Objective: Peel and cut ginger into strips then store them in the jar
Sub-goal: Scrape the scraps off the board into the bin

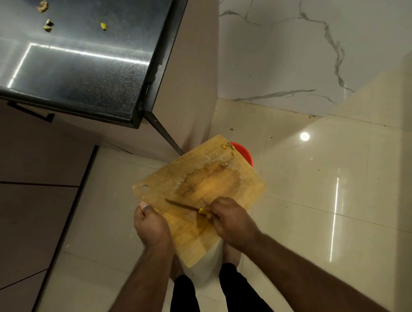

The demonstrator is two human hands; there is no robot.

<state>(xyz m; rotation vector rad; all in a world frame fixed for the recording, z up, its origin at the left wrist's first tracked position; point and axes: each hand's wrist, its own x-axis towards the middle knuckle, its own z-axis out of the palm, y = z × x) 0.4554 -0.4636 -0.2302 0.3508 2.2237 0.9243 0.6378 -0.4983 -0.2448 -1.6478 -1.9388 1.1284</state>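
Floor (320, 198): glossy cream tiles, fills the lower and right field; a round light reflection at about 3 o'clock of the board.
Wall (313, 45): white marble-look with grey veins, at 1 o'clock.
Table (78, 74): dark speckled stone top, at 11 o'clock of the view, well apart from the hands; ginger scraps (47, 24) lie scattered on it near its far left edge, with one more yellow bit further right.
Cabinet front (24, 187): brown panels below the table, at 9 o'clock; dark handle visible.
Cutting board (201, 184): wooden, held in the air over the floor, tilted away from the person; surface wet and stained; a hanging hole near its 9 o'clock corner; a few small ginger bits (228, 147) cling at its far 12 o'clock edge.
Red bin (243, 151): only a curved rim shows, under the board's far edge at 1 o'clock.
Left hand (151, 226): fingers clenched on the board's near left edge, thumb on top.
Right hand (234, 222): fingers closed around the yellow handle of the knife (183, 206); blade lies flat across the board, tip toward 10 o'clock.
Jar: not in view.
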